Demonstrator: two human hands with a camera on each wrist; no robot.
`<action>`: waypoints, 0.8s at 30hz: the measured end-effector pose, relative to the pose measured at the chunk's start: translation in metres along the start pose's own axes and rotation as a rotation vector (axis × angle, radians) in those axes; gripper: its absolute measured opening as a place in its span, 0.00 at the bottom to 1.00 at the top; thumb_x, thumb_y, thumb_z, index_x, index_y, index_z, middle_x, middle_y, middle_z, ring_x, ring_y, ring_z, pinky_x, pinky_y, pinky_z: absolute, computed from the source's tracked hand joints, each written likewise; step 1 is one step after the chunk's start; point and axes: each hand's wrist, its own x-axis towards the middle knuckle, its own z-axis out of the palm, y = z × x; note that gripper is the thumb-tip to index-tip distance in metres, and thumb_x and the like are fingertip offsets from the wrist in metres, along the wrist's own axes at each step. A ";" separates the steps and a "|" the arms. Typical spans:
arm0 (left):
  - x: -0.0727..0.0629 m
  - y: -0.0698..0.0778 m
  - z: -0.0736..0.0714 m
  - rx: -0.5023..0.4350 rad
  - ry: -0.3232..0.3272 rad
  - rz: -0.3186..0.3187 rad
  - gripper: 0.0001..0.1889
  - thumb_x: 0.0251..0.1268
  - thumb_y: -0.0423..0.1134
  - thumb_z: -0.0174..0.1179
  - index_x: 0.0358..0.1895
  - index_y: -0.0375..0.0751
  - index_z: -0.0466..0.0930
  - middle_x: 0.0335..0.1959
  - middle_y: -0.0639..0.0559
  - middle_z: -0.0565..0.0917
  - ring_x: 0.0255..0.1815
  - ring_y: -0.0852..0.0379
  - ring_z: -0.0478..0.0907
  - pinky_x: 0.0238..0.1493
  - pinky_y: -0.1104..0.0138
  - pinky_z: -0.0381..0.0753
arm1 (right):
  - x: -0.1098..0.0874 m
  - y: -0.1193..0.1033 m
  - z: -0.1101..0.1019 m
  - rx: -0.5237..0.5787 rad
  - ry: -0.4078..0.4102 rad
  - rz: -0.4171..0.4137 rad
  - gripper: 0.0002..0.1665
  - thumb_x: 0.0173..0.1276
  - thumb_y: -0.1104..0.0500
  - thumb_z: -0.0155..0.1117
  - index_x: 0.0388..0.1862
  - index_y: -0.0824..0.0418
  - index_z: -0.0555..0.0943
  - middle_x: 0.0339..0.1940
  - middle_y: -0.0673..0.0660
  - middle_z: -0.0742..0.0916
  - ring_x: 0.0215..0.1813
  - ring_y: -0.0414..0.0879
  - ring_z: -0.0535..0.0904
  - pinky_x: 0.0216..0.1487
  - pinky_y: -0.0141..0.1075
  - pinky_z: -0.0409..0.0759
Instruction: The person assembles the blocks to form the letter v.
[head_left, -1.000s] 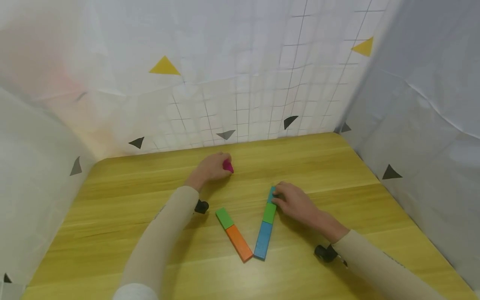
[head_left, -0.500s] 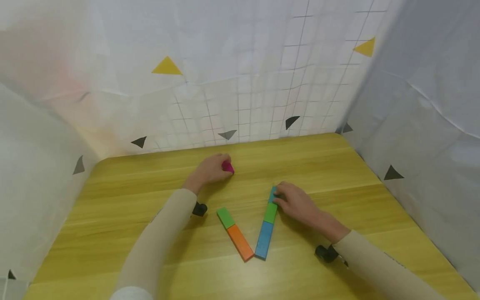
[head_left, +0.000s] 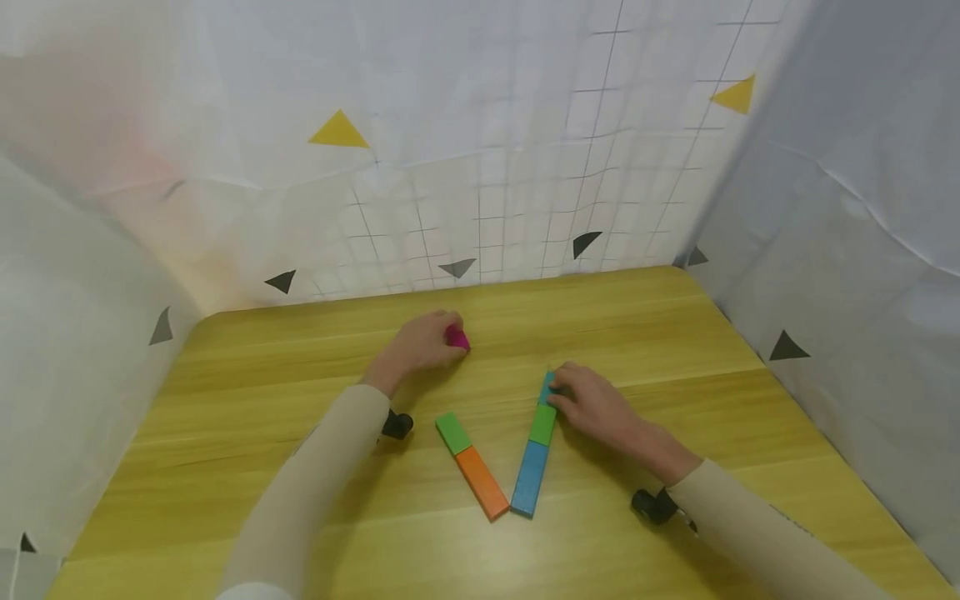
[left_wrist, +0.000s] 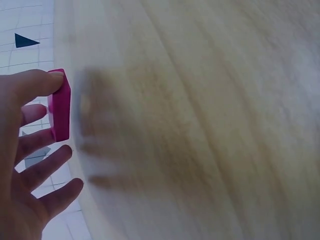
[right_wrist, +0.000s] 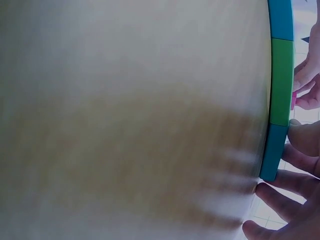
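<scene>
My left hand point(head_left: 422, 343) is over the far part of the table and pinches a small magenta block point(left_wrist: 61, 112) between thumb and fingers; its other fingers spread apart. To the right, my right hand point(head_left: 600, 408) holds the small teal-blue block point(right_wrist: 276, 150) at the far end of a row, thumb and fingers around it. That block touches a green block point(head_left: 542, 425), and beyond the green one a longer blue block point(head_left: 529, 479) lies nearest me. A second, slanting row has a green block point(head_left: 453, 433) joined to an orange block point(head_left: 482, 483). Both rows nearly meet at their near ends, forming a V.
The blocks lie on a yellow wood-grain table point(head_left: 300, 500). White sheeting point(head_left: 420, 192) with grid lines and dark and yellow triangles rises behind its far edge, and more sheeting point(head_left: 862, 292) stands at the right. Both wrists carry small black cameras.
The left hand with the magenta block has come very slightly nearer. My right hand stays at the teal-blue block, and both rows keep their layout. The head view has shifted a little.
</scene>
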 end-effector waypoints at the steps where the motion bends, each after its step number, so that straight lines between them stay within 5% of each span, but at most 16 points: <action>1: -0.001 0.000 -0.001 -0.004 0.003 -0.006 0.17 0.62 0.51 0.65 0.51 0.51 0.76 0.43 0.53 0.80 0.42 0.54 0.74 0.45 0.62 0.76 | 0.000 0.000 0.000 0.003 0.000 0.000 0.03 0.68 0.58 0.67 0.38 0.55 0.82 0.40 0.49 0.84 0.43 0.42 0.78 0.47 0.40 0.79; 24: -0.020 -0.002 0.008 0.044 0.052 -0.001 0.17 0.59 0.56 0.65 0.48 0.55 0.77 0.42 0.58 0.80 0.40 0.57 0.76 0.42 0.64 0.78 | -0.001 0.000 -0.002 0.008 -0.017 0.017 0.05 0.69 0.58 0.66 0.42 0.56 0.83 0.44 0.52 0.85 0.49 0.47 0.82 0.51 0.45 0.82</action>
